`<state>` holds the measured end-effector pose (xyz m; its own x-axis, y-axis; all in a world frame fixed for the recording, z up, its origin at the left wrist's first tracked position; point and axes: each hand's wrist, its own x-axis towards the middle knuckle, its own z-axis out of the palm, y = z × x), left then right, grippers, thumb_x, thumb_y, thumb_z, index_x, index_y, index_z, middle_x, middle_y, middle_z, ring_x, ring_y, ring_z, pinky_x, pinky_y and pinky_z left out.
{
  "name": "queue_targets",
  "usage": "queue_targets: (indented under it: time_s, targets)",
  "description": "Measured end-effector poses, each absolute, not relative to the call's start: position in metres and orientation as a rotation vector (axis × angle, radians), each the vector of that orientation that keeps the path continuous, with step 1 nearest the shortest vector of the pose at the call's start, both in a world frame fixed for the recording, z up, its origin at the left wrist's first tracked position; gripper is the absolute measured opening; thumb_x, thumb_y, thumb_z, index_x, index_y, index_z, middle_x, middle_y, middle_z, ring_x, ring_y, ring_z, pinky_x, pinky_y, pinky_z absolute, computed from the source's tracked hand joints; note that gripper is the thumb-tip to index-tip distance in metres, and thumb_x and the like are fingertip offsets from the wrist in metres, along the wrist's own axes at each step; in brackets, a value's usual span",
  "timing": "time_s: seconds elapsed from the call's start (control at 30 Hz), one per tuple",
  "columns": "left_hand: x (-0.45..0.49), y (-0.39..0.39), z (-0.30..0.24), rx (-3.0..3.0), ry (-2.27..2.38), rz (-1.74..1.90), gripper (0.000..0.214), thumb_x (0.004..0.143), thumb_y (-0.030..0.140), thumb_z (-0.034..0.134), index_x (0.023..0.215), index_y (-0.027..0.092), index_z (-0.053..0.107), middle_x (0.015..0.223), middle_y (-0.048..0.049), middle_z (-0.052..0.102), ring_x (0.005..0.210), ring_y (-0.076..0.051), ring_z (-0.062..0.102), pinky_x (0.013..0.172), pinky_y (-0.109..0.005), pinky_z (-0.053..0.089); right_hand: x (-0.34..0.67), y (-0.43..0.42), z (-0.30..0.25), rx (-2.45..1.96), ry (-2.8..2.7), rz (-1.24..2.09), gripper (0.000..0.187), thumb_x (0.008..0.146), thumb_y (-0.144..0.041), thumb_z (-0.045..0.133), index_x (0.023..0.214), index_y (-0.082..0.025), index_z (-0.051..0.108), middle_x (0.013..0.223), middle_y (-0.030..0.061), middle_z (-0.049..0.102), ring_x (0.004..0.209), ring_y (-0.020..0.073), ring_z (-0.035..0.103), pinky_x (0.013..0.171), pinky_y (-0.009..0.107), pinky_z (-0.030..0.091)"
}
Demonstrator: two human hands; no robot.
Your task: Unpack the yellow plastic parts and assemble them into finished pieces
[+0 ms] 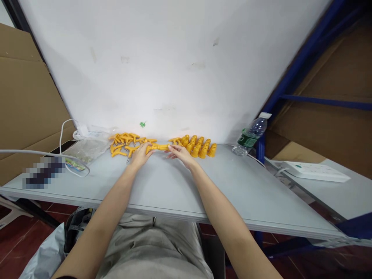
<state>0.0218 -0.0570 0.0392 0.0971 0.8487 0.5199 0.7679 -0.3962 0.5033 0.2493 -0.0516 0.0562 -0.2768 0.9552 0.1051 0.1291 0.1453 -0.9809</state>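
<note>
Between both hands, a long yellow plastic piece (159, 147) lies level above the table. My left hand (141, 155) is closed around its left end, which looks like a T-shaped handle partly hidden by the fingers. Its right end is pinched by my right hand (179, 153). Close to my left hand, several yellow T-handled corkscrews (119, 153) with metal spirals lie in a loose pile. Beside my right hand, several yellow ribbed cone-shaped sleeves (202, 147) stand upright in rows. One more yellow T-handle (174, 140) lies just behind the hands.
At the right back, a clear plastic bottle (251, 135) leans by a blue metal frame (261, 145). A white power strip (316, 171) sits further right. Clear plastic bags (90, 149) and a white cable (61, 133) lie at left, near a cardboard sheet (27, 104).
</note>
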Motion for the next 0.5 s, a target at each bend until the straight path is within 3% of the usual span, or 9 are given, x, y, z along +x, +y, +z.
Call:
queue_targets:
  time_s: [0.13, 0.3, 0.5]
  targets:
    - [0.0223, -0.0575, 0.0390, 2.248, 1.681, 1.171, 0.025, 0.087, 0.031, 0.063, 0.112, 0.025, 0.061, 0.117, -0.0065, 0.067, 0.111, -0.024, 0.063, 0.097, -0.039, 0.050, 0.2540, -0.0510, 0.0573, -1.033, -1.578, 1.256, 0.066, 0.080, -0.039, 0.076, 0.140, -0.025, 0.055, 0.117, 0.0072, 0.070, 0.083, 0.0155, 0.072, 0.072, 0.027, 0.056]
    - [0.0234, -0.0587, 0.0408, 2.241, 1.682, 1.152, 0.023, 0.088, 0.031, 0.062, 0.110, 0.025, 0.062, 0.118, -0.0054, 0.067, 0.113, -0.024, 0.062, 0.097, -0.040, 0.050, 0.2548, -0.0522, 0.0590, -1.026, -1.580, 1.237, 0.053, 0.081, -0.034, 0.075, 0.131, -0.023, 0.063, 0.117, 0.0068, 0.069, 0.083, 0.0151, 0.071, 0.076, 0.028, 0.056]
    - [0.0235, -0.0575, 0.0399, 2.255, 1.686, 1.145, 0.024, 0.089, 0.029, 0.061, 0.112, 0.023, 0.061, 0.119, -0.0069, 0.068, 0.112, -0.024, 0.062, 0.098, -0.040, 0.049, 0.2538, -0.0533, 0.0604, -1.043, -1.574, 1.237, 0.052, 0.082, -0.035, 0.074, 0.131, -0.023, 0.064, 0.113, 0.0073, 0.071, 0.083, 0.0157, 0.072, 0.077, 0.028, 0.056]
